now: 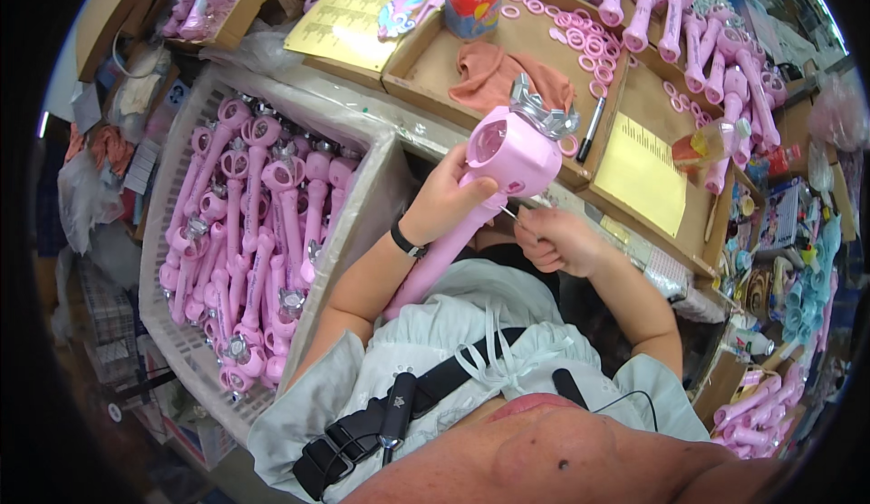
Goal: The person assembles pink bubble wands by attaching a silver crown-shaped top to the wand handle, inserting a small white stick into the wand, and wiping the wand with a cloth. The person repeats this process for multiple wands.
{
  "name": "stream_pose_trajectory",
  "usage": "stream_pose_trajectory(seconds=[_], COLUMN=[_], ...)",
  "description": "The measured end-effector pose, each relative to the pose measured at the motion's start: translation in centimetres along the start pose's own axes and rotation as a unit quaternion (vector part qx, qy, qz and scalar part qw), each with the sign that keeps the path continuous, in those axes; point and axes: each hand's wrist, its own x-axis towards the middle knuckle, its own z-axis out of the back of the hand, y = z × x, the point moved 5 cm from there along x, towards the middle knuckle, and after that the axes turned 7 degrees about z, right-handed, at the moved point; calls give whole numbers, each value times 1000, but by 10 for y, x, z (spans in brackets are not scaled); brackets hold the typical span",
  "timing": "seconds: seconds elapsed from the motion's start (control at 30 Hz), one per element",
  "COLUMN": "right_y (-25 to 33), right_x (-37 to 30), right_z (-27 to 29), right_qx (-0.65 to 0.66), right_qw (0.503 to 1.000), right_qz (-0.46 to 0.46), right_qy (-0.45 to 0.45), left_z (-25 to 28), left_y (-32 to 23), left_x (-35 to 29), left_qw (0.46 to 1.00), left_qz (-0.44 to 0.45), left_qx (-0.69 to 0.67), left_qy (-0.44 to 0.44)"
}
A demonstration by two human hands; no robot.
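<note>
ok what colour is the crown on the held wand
The crown is silver, shown in the head view.

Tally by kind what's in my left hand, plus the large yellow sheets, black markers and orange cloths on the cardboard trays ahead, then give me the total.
Pink wand in left hand: 1
Large yellow sheets: 2
Black marker: 1
Orange cloth: 1
Total: 5
</note>
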Motion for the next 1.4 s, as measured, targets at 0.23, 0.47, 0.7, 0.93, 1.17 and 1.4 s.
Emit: stream_pose_trajectory(seconds=[0.23, 0.47, 0.7, 0.93, 1.17, 1.4], right_y=[-37, -54, -62, -66, -72, -71], right_x=[40, 27, 21, 18, 16, 12], right_z=[-35, -14, -14, -11, -8, -9], right_qx=[-315, -463, -424, -453, -448, -460], right_qw=[849, 702, 727, 713, 730, 726], right_qz=[406, 444, 447, 460, 440, 435], right_qy=[-122, -309, -303, -273, -270, -268], left_z=[26, 8, 5, 10, 10, 5], left_y=[-40, -4, 9, 0, 7, 27], left_x=[39, 22, 20, 23, 26, 16], left_qw=[962, 986, 986, 976, 968, 987], left_qz=[-129, -70, -50, -76, -98, -8], left_qx=[-239, -138, -162, -200, -228, -153], left_qy=[-26, -60, -3, 28, -45, -48])
